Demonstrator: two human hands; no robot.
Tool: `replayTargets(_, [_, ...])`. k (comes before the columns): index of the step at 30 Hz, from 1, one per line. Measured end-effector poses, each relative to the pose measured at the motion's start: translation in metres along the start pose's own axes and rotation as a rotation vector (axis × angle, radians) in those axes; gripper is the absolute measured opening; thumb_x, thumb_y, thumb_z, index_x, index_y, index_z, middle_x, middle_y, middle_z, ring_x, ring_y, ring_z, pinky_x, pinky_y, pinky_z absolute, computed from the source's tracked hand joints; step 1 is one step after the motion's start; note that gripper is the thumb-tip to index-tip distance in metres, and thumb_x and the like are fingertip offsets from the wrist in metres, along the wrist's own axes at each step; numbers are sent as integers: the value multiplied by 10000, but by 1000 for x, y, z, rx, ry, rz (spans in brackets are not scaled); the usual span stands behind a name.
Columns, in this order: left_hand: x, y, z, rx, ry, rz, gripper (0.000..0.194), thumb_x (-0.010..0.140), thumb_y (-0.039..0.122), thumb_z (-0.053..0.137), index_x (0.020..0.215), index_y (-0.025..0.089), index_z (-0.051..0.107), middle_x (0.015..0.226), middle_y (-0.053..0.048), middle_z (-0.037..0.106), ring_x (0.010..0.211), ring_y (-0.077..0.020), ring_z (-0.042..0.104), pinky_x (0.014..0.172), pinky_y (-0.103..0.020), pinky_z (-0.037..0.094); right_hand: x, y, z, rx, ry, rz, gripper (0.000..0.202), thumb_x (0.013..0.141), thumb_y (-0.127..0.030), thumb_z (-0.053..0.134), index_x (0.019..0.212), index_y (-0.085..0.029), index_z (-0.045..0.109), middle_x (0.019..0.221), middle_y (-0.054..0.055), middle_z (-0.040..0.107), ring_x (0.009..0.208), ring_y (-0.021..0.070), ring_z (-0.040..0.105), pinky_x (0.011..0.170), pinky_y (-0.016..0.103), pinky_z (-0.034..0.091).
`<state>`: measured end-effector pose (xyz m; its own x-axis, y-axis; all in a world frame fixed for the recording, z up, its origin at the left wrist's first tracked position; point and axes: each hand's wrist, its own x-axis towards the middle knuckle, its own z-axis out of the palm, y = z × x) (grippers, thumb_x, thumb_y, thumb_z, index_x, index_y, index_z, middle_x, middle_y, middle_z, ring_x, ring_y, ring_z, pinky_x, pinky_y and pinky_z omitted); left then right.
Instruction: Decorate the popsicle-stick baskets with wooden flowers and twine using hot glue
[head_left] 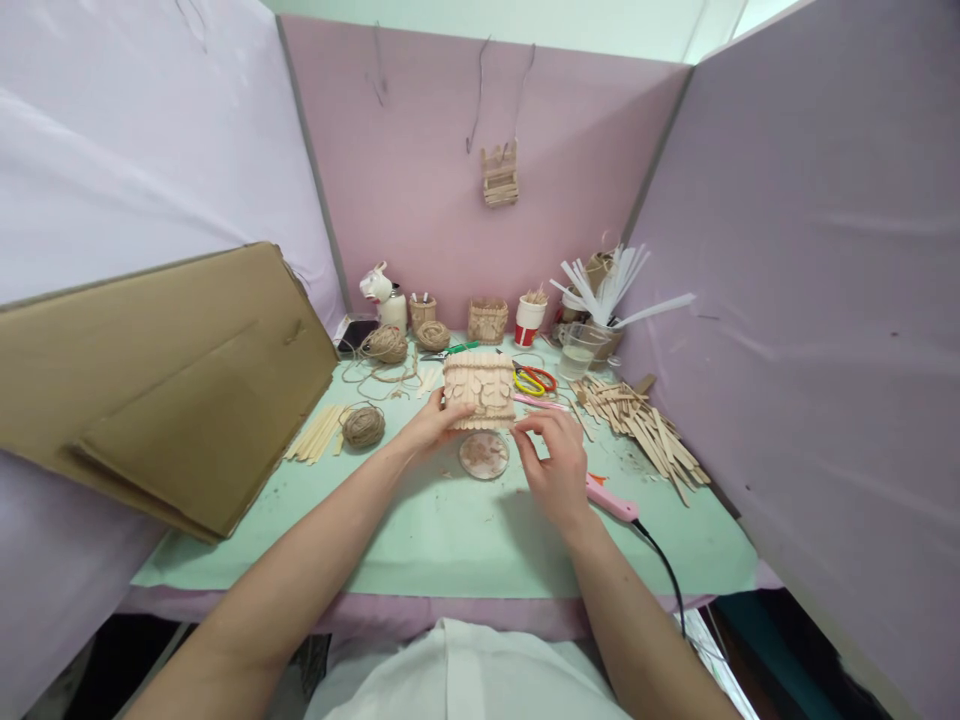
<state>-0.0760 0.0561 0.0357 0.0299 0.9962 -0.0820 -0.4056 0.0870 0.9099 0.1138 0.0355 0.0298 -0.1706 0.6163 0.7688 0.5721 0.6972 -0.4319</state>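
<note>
A small box made of pale wooden sticks, with leaf-like pieces on its front, is held above the table. My left hand grips its left side, the thumb across the lower front. At the box's lower right corner is my right hand, its thumb and index finger pinched together; whatever is between them is too small to make out. Below the box lies a round clear dish with brownish bits in it. A pink glue gun with a black cord rests beside my right hand, partly hidden by it.
Loose wooden sticks are heaped at the right. Scissors lie behind my right hand. Twine balls and pale sticks sit left. A large cardboard sheet leans at the left; a plastic cup stands back right.
</note>
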Motion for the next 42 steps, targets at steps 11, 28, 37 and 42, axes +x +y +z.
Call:
replayTargets(11, [5,-5,-7,-21,-72,-41,604,645,286,789,1160,190,489,1295,-150,548,1158,-269,559,985,-447,451,7,-9,4,-68,-142,-159,324,880,-217,497,1202,-195,489,1175,98,607,1149,235,459,944,388,309])
replayTargets(28, [2,-2,-5,29,-69,-38,657,630,248,790,1200,200,466,1290,-144,555,1140,-264,571,957,-433,471,1,-14,8,-59,-184,-172,410,890,-204,458,1297,-177,417,1233,109,567,1207,227,424,979,395,293])
replayTargets(37, [3,2,-7,11,-31,-31,643,624,199,778,1181,189,456,1297,-139,550,1132,-257,578,970,-422,475,-15,30,-78,-449,-524,137,222,773,-290,623,964,-183,592,1021,105,616,951,273,534,806,371,382])
replayTargets(42, [5,3,-10,26,6,-26,611,625,213,778,1154,198,472,1287,-127,558,1129,-252,580,970,-427,478,-29,58,-88,-591,-783,322,170,680,-268,676,793,-178,585,900,96,591,910,273,518,711,323,377])
